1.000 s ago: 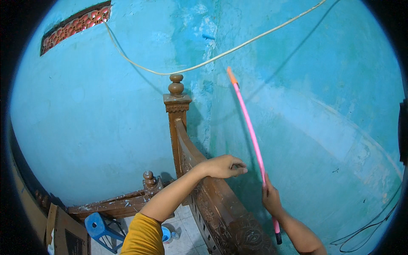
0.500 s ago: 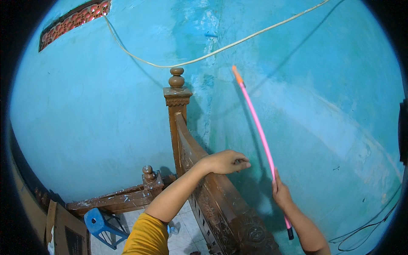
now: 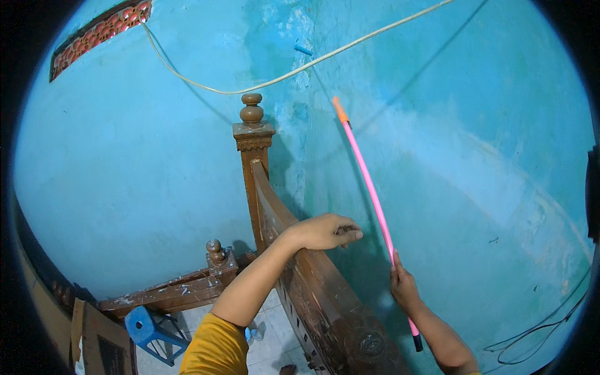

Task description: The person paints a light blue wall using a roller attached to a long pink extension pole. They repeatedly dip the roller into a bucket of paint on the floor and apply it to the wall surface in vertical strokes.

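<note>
On my feed the right hand [image 3: 404, 287] grips the pink pole [image 3: 374, 194] low down; I'd hold that wrap firm and brace on the left hand [image 3: 325, 231], loosely bent, gripping nothing, wrist over the wooden rail [image 3: 326, 275]. The pole is right of centre, its long axis slanting upward-left, orange tip [image 3: 340, 109] at the top.

Patchy blue walls [image 3: 131, 169] with a red latticed vent [image 3: 102, 39] rise behind a blue stool [image 3: 145, 326] on pale tiles [image 3: 271, 340].
</note>
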`<state>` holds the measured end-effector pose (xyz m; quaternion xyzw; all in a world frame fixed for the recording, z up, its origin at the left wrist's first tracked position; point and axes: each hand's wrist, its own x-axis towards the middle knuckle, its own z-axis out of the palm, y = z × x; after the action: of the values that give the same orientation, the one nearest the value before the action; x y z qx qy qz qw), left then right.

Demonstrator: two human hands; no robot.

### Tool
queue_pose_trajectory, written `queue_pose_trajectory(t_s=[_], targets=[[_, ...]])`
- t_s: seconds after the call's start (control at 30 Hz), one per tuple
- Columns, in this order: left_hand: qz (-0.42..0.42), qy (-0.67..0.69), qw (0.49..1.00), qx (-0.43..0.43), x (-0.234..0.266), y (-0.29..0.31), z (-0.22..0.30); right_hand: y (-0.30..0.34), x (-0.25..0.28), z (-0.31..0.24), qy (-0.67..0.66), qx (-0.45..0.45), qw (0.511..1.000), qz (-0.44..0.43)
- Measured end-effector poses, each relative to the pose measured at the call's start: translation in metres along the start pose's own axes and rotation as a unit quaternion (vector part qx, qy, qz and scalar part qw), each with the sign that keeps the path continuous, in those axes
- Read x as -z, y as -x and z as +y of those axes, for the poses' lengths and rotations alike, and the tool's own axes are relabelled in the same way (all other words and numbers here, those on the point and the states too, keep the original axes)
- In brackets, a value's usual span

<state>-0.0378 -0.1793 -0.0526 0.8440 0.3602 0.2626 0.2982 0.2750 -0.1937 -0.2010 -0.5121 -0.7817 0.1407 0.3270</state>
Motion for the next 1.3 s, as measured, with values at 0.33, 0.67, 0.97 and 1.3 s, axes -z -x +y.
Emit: queue_pose_trajectory(t_s=[0.33, 0.67, 0.97, 1.3], targets=[[-0.015, -0.014, 1.000, 0.010, 0.005, -0.002, 0.008, 0.071, -0.024, 0.039, 0.021, -0.071, 0.996, -0.046], [0.002, -0.002, 1.000, 0.009, 0.004, 0.004, 0.005, 0.064, 0.011, 0.015, 0.018, -0.054, 0.998, 0.005], [-0.004, -0.005, 1.000, 0.020, 0.006, 0.003, 0.010, -0.010, 0.032, -0.015, 0.007, -0.046, 0.999, 0.009], [0.001, 0.000, 1.000, 0.006, 0.004, 0.001, 0.004, 0.063, 0.028, 0.015, 0.023, -0.099, 0.993, -0.067]])
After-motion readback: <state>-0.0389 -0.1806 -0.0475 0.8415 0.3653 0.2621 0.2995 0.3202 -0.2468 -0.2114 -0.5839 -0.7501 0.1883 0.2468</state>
